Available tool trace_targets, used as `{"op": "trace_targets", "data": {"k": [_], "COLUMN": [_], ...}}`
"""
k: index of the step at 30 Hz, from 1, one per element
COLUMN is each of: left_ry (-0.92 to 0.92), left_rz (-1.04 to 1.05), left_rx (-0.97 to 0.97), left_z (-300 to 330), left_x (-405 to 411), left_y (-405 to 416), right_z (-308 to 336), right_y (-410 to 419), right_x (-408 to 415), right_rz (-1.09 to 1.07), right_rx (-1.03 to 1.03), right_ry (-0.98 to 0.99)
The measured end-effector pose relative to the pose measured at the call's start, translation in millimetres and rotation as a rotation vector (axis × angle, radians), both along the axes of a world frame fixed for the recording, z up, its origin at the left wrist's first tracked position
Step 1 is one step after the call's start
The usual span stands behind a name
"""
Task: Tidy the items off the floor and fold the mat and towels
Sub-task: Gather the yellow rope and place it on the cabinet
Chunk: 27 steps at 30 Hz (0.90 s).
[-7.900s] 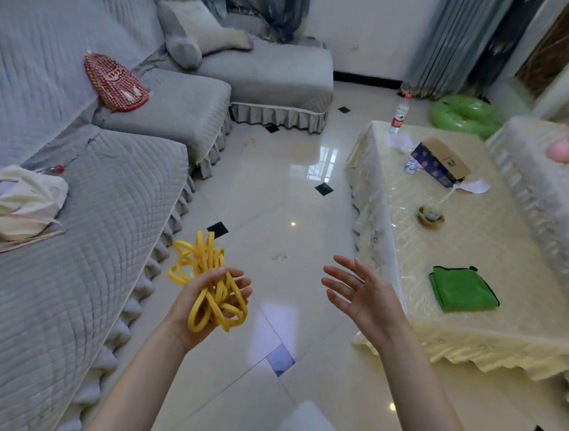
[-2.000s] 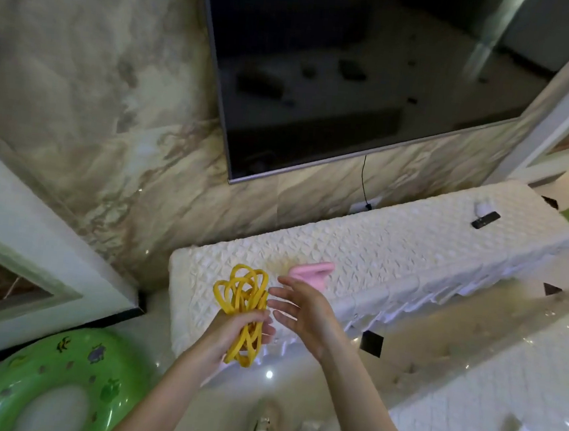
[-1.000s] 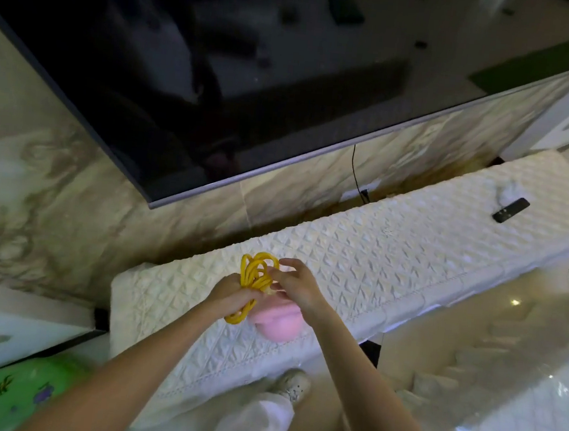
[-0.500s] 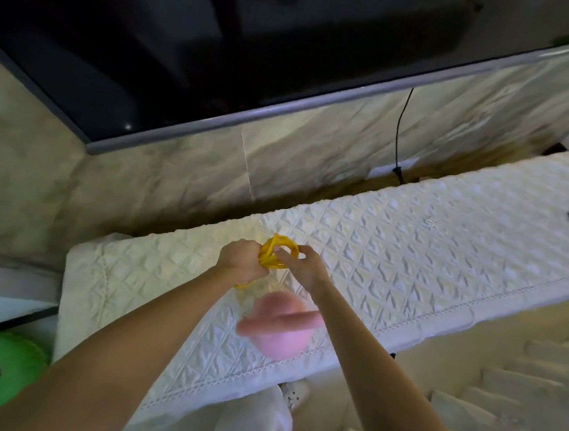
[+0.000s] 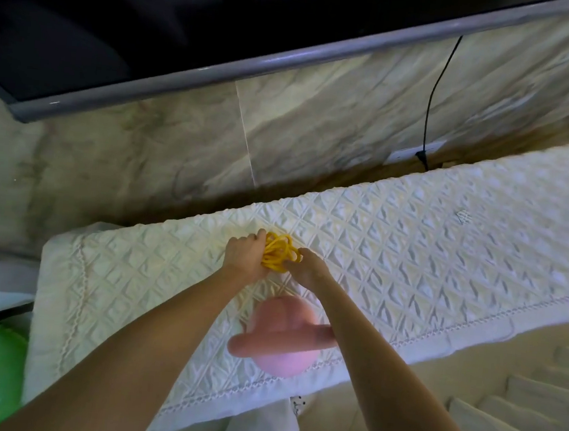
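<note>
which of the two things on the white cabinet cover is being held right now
The yellow rope bundle, gripped between the left hand and right hand. The pink toy lies untouched nearer the cover's front edge.

Both forearms are bare from the bottom edge up to the left hand (image 5: 245,257) and right hand (image 5: 309,269), with no sleeves, watch or rings visible. Below the bench (image 5: 444,263) edge, a pale, probably white, garment (image 5: 257,429) covers the person's legs.

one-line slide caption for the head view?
Both hands, left and right, set a bundled yellow rope on the quilted TV bench, behind a pink toy.
</note>
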State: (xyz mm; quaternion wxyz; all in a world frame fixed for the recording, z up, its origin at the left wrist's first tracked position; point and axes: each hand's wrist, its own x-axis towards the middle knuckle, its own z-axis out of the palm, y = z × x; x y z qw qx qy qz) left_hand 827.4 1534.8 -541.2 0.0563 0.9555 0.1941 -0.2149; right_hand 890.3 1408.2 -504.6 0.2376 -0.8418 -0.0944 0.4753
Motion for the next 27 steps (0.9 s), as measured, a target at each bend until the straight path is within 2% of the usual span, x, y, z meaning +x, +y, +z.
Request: {"op": "trace_targets", "data": {"k": [7,11,18,23,27], "left_ry": [-0.030,-0.026,0.043,-0.067,-0.178], "left_rz": [0.086,0.127,0.147,0.267,0.280], "left_rx": [-0.092,-0.159,-0.267,-0.426,-0.421], "left_z": [-0.6,6.2,32.7,63.9,108.8], "left_x": [-7.7,-9.3,-20.2,-33.7,-52.0], "left_y": [-10.6,-7.9,-1.6,1.5,-1.6], "right_z": [4.5,14.5,40.3,68.5,101.7], "right_y": [-12.3,-13.9,-24.3,-34.4,-45.1], "right_x": [-4.5,-9.9,-16.5,-23.0,-37.7], "right_rz": [-0.100,-0.249,-0.190,-0.179,-0.318], "right_rx": [0.016,0.003,-0.029,-0.035,0.099], "right_ry": [0.008,0.055,0.024,0.046,0.043]}}
